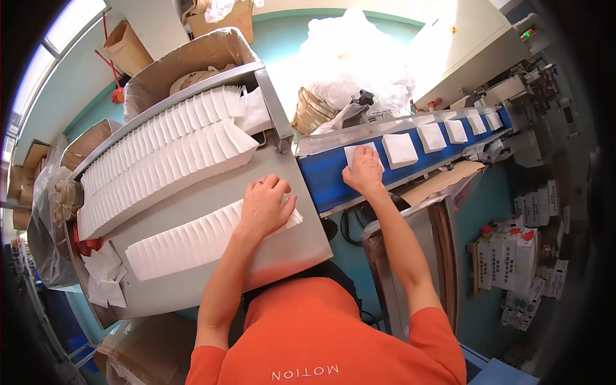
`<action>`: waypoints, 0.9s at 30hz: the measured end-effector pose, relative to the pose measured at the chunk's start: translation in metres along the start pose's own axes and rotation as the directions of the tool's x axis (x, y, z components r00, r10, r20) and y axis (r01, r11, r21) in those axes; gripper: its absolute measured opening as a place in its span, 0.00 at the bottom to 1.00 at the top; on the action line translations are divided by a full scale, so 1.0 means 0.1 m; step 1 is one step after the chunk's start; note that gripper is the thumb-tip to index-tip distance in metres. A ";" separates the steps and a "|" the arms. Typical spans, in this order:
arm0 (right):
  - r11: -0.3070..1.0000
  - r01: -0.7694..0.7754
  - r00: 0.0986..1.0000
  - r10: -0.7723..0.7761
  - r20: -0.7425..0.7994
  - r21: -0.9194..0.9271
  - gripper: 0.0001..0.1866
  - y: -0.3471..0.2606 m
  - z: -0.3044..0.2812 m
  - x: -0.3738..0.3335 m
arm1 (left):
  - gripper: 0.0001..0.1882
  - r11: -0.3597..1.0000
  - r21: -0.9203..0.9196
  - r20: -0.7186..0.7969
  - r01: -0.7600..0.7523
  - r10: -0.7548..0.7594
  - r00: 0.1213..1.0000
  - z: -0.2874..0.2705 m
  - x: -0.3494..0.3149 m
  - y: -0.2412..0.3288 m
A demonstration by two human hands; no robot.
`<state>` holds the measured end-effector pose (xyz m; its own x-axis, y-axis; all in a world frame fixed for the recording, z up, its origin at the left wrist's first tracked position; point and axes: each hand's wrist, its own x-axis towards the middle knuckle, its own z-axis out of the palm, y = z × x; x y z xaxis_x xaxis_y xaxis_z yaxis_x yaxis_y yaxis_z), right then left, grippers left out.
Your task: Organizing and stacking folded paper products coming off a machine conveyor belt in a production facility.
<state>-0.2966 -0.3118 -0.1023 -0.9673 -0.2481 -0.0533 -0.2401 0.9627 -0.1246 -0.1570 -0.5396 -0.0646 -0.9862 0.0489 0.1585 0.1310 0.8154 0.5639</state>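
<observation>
My left hand (262,208) is closed over the right end of a near row of white folded paper napkins (186,240), its fingers curled around them. This row lies on a grey metal table (160,192). Over on the blue conveyor belt (324,181), my right hand (364,170) grips a small stack of napkins (351,153) from above, fingers bent at its edge. Farther along the belt sit several square napkin stacks, the nearest being a white stack (400,150). Two longer rows of napkins (167,151) stand packed along the table's far side.
Loose napkins (102,276) lie at the table's left corner. A raised metal rim (273,106) bounds its far right. Behind stand a lined carton (192,61) and white plastic bags (356,61). Machinery (539,96) meets the belt's far end; stacked white boxes (510,256) stand right.
</observation>
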 end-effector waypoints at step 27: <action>0.355 -0.295 0.947 -0.013 0.320 0.887 0.19 1.93 -0.62 0.58 | 0.19 0.979 -0.065 0.199 0.192 -0.176 0.964 -0.14 0.12 -0.10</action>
<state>-0.4038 -0.1336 -0.0676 -0.8866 -0.2825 -0.3663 0.2733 0.3191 -0.9075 -0.1686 -0.5555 -0.0571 -0.9940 0.0184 -0.1074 -0.0544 0.7707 0.6349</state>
